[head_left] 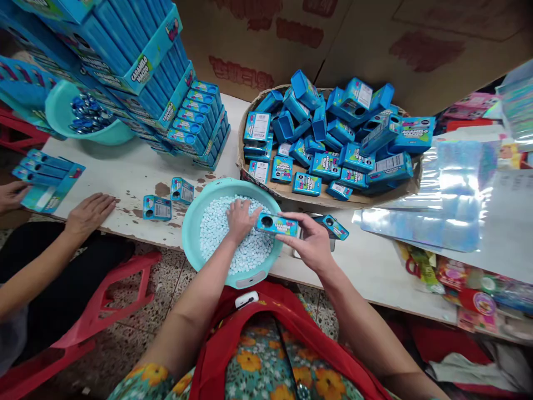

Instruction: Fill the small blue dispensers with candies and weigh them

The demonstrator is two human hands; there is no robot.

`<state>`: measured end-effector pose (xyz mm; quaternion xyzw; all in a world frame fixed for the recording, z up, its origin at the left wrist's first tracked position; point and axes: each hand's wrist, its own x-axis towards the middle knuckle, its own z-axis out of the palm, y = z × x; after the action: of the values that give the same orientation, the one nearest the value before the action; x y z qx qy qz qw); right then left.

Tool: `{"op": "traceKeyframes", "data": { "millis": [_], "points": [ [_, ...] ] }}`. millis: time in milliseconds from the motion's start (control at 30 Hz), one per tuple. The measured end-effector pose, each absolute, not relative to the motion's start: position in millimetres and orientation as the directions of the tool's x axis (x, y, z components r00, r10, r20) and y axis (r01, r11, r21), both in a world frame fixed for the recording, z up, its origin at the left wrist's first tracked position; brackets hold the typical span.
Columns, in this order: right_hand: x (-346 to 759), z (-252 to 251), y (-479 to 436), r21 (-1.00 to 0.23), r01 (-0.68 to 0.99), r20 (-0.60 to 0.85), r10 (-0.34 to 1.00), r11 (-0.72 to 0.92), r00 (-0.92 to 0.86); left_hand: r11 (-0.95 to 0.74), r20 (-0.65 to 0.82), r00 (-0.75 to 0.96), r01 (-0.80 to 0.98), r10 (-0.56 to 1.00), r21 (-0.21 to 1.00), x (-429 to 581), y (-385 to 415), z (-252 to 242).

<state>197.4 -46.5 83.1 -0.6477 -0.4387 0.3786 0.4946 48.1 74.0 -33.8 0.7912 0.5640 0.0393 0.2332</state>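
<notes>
My right hand (310, 241) grips a blue candy box (277, 224) by its right end, between thumb and fingers. The box lies level over the right side of a turquoise bowl (189, 244), a dark round hole showing near its left end. Small white candies (220, 244) fill the bowl. Among them rests my left hand (240, 220), fingers apart and thumb near the box's left end; any candies under the palm are hidden. Behind my right hand, another blue box (333, 226) lies on the table, partly covering a grey object I cannot make out.
A cardboard tray (333, 201) heaped with blue boxes stands behind the bowl. Two boxes (157, 208) sit to its left, near stacked display cartons (145, 66). At left, a co-worker's hand (90, 212) rests on the table. Shiny plastic sheets (433, 194) lie at right.
</notes>
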Motion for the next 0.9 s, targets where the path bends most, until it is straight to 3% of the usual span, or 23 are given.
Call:
{"op": "traceKeyframes", "data": {
  "millis": [200, 267, 333, 400, 467, 533, 600, 767, 900],
  "points": [
    [192.1, 83.5, -44.6, -0.96, 0.259, 0.002, 0.924, -0.105, 0.382, -0.33, -0.306, 0.468, 0.851, 0.829, 0.409, 37.0, 43.6, -35.6],
    [184.7, 81.4, -44.5, -0.95, 0.292, -0.004, 0.937, -0.113, 0.349, -0.244, -0.294, 0.392, 0.868, 0.871, 0.433, 18.2, 44.7, -34.2],
    [177.6, 76.0, -44.4, -0.942, 0.314, -0.01, 0.942, -0.121, 0.335, -0.057, -0.275, 0.242, 0.838, 0.931, 0.543, 4.0, 49.5, -29.5],
    [172.2, 67.3, -43.8, -0.936, 0.332, 0.002, 0.941, -0.118, 0.339, 0.182, -0.309, 0.079, 0.66, 0.948, 0.729, -2.3, 54.0, -18.3],
    [168.0, 56.7, -42.2, -0.922, 0.377, 0.033, 0.949, -0.093, 0.315, 0.356, -0.377, -0.001, 0.329, 0.926, 0.875, -1.1, 55.9, 0.6],
    [163.4, 47.1, -38.7, -0.897, 0.437, 0.064, 0.964, -0.057, 0.257, 0.405, -0.405, -0.004, -0.005, 0.914, 0.914, 5.1, 55.3, 24.3],
    [157.8, 42.0, -33.4, -0.872, 0.488, 0.075, 0.979, -0.029, 0.192, 0.386, -0.39, 0.027, -0.225, 0.92, 0.895, 13.2, 54.2, 47.1],
    [145.8, 56.1, -22.2, -0.848, 0.53, 0.089, 0.99, 0.018, 0.108, 0.279, -0.319, -0.008, -0.465, 0.948, 0.84, 25.6, 55.6, 78.2],
    [144.3, 70.8, -18.7, -0.843, 0.537, 0.09, 0.987, 0.004, 0.133, 0.218, -0.297, -0.091, -0.484, 0.951, 0.848, 28.6, 59.3, 79.7]
  ]
}}
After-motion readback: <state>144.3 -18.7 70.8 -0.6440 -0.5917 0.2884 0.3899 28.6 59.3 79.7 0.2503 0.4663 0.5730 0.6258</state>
